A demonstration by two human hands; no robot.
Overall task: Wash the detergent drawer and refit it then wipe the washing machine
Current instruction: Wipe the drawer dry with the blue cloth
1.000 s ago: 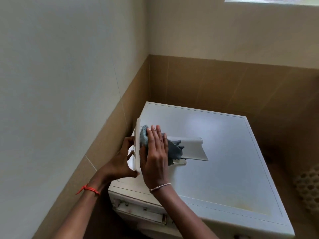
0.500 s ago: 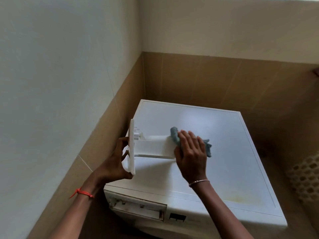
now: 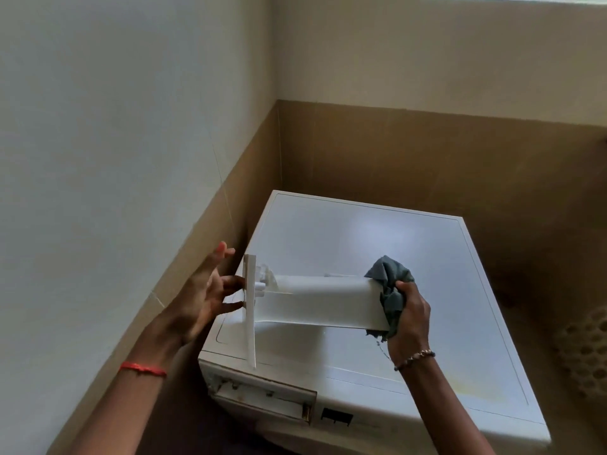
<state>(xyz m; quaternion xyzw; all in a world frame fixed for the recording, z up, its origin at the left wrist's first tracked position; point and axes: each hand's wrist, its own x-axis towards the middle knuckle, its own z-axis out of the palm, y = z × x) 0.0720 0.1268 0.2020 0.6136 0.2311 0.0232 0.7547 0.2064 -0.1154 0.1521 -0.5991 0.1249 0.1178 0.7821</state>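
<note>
The white detergent drawer is held sideways in the air above the white washing machine, its front panel to the left. My left hand touches that front panel with fingertips, fingers spread. My right hand grips a crumpled grey-blue cloth pressed around the drawer's rear end, holding that end through the cloth. The empty drawer slot shows in the machine's front, top left.
The machine stands in a corner, with tiled walls close on the left and behind. A perforated pale basket sits at the right edge. A window edge shows at the top right.
My right hand with the cloth has slid along the drawer from near the front panel to its rear end. My left hand's fingers have opened from a grip to fingertip contact.
</note>
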